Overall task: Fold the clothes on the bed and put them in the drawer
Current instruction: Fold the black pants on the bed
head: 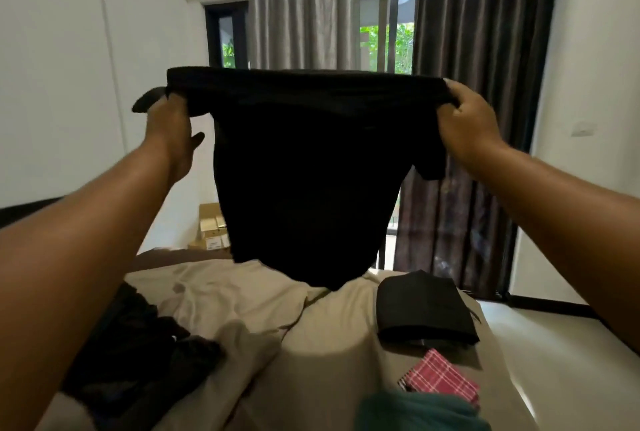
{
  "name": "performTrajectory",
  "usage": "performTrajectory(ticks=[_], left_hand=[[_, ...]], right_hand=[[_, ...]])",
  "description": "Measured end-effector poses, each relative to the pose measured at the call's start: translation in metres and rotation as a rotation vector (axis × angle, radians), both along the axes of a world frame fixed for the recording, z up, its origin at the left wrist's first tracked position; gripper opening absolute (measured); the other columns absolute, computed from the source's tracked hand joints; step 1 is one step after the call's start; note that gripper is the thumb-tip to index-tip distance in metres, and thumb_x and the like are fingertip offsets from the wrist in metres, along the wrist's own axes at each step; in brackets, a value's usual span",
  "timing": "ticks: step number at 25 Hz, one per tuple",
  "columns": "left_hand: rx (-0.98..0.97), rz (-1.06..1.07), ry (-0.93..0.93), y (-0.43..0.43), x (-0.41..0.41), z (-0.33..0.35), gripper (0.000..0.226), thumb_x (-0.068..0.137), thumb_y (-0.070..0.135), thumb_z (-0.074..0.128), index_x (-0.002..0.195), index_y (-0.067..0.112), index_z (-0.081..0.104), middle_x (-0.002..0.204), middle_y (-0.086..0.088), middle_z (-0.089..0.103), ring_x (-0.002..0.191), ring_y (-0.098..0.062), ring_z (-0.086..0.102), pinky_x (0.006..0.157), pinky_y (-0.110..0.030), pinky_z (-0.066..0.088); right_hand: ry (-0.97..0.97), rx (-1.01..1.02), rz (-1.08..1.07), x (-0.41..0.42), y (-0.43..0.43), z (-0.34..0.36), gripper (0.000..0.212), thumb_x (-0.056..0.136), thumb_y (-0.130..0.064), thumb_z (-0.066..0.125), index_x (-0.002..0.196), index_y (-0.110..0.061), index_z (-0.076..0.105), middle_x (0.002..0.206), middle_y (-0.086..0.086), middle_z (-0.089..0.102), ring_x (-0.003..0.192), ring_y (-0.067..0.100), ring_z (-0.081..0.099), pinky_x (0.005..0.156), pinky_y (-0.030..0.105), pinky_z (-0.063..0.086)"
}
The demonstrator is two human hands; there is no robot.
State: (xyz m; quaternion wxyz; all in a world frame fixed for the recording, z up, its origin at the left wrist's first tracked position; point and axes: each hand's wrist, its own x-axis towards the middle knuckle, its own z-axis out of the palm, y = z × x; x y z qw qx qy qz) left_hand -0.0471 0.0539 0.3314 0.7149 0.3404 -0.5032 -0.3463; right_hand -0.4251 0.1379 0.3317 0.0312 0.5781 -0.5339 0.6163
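I hold a black garment (pixel 304 167) stretched out in the air above the bed (pixel 322 354). My left hand (pixel 173 129) grips its top left corner and my right hand (pixel 467 122) grips the top right corner. The cloth hangs down, its lower edge just over the beige sheet. A folded black piece (pixel 424 309) lies on the bed at the right, with a folded red checked cloth (pixel 440 378) in front of it. A heap of unfolded dark clothes (pixel 138 354) lies at the left. No drawer is in view.
A teal garment (pixel 415 413) lies at the bottom edge. Cardboard boxes (pixel 211 226) stand on the floor beyond the bed by the white wall. Grey and dark curtains (pixel 478 84) hang over a glass door behind. Pale floor (pixel 554 344) runs along the bed's right side.
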Motion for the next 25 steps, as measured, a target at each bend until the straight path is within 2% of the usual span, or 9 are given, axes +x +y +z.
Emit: performTrajectory(ticks=[2, 5, 6, 8, 11, 13, 16, 22, 25], left_hand=[[0.058, 0.077, -0.062, -0.002, 0.017, -0.029, 0.022, 0.103, 0.031, 0.046, 0.117, 0.026, 0.061, 0.126, 0.001, 0.067, 0.110, -0.011, 0.062, 0.098, -0.038, 0.050], [0.133, 0.290, -0.415, 0.022, 0.034, -0.107, 0.024, 0.107, 0.025, 0.043, 0.107, 0.011, 0.061, 0.101, -0.014, 0.065, 0.102, -0.030, 0.058, 0.085, -0.036, 0.043], [0.170, 0.351, -0.557, 0.034, 0.040, -0.142, 0.027, 0.107, 0.020, 0.042, 0.108, 0.006, 0.065, 0.101, -0.020, 0.065, 0.103, -0.034, 0.058, 0.082, -0.035, 0.039], [0.278, 0.372, -0.809, 0.052, 0.059, -0.217, 0.032, 0.105, 0.011, 0.043, 0.124, 0.000, 0.066, 0.122, -0.027, 0.065, 0.113, -0.043, 0.059, 0.087, -0.041, 0.041], [0.509, 0.232, -1.115, 0.093, 0.080, -0.339, 0.047, 0.102, 0.008, 0.049, 0.149, 0.012, 0.048, 0.146, -0.025, 0.051, 0.128, -0.044, 0.052, 0.099, -0.040, 0.043], [0.626, 0.182, -1.251, 0.126, 0.085, -0.406, 0.057, 0.100, 0.014, 0.054, 0.155, 0.017, 0.037, 0.149, -0.024, 0.048, 0.132, -0.040, 0.049, 0.102, -0.038, 0.041], [0.699, 0.148, -1.401, 0.173, 0.087, -0.478, 0.059, 0.103, 0.025, 0.051, 0.158, 0.022, 0.030, 0.146, -0.022, 0.049, 0.134, -0.036, 0.044, 0.105, -0.037, 0.039], [0.681, 0.174, -1.756, 0.232, 0.094, -0.533, 0.068, 0.103, 0.041, 0.037, 0.162, 0.027, 0.007, 0.165, -0.003, 0.023, 0.153, -0.027, 0.013, 0.120, -0.042, 0.020], [0.848, 0.113, -1.786, 0.237, 0.094, -0.524, 0.073, 0.101, 0.050, 0.038, 0.162, 0.030, 0.002, 0.167, -0.010, 0.017, 0.153, -0.032, 0.016, 0.121, -0.048, 0.022]], right_hand=[[0.146, 0.086, -0.079, -0.001, 0.000, -0.032, 0.044, 0.099, -0.013, 0.047, 0.138, -0.024, 0.063, 0.119, -0.004, 0.066, 0.114, 0.013, 0.058, 0.091, 0.018, 0.039], [0.251, 0.191, -0.105, 0.002, 0.021, -0.105, 0.040, 0.097, -0.011, 0.052, 0.132, -0.020, 0.068, 0.126, 0.010, 0.071, 0.117, 0.030, 0.063, 0.094, 0.033, 0.047], [0.273, 0.243, -0.090, 0.003, 0.034, -0.138, 0.039, 0.095, -0.010, 0.053, 0.128, -0.019, 0.070, 0.124, 0.012, 0.071, 0.116, 0.033, 0.063, 0.095, 0.038, 0.049], [0.308, 0.395, -0.094, 0.003, 0.061, -0.211, 0.042, 0.089, -0.016, 0.052, 0.125, -0.020, 0.072, 0.126, 0.014, 0.069, 0.116, 0.036, 0.063, 0.099, 0.045, 0.049], [0.278, 0.699, -0.092, -0.001, 0.113, -0.330, 0.059, 0.082, -0.021, 0.049, 0.140, -0.023, 0.063, 0.154, 0.019, 0.046, 0.135, 0.040, 0.050, 0.113, 0.045, 0.039], [0.281, 0.888, -0.115, -0.008, 0.146, -0.398, 0.060, 0.091, -0.013, 0.054, 0.150, -0.028, 0.050, 0.166, 0.016, 0.026, 0.142, 0.041, 0.041, 0.117, 0.044, 0.036], [0.335, 1.057, -0.174, -0.016, 0.190, -0.474, 0.064, 0.097, -0.020, 0.056, 0.156, -0.037, 0.038, 0.171, 0.011, 0.005, 0.147, 0.043, 0.029, 0.120, 0.047, 0.031], [0.428, 1.136, -0.165, -0.013, 0.244, -0.514, 0.066, 0.100, -0.027, 0.053, 0.158, -0.043, 0.026, 0.170, 0.011, -0.013, 0.153, 0.045, 0.009, 0.123, 0.046, 0.021], [0.403, 1.107, -0.109, -0.016, 0.254, -0.521, 0.064, 0.098, -0.040, 0.054, 0.157, -0.042, 0.029, 0.170, 0.011, -0.011, 0.153, 0.045, 0.008, 0.123, 0.050, 0.021]])
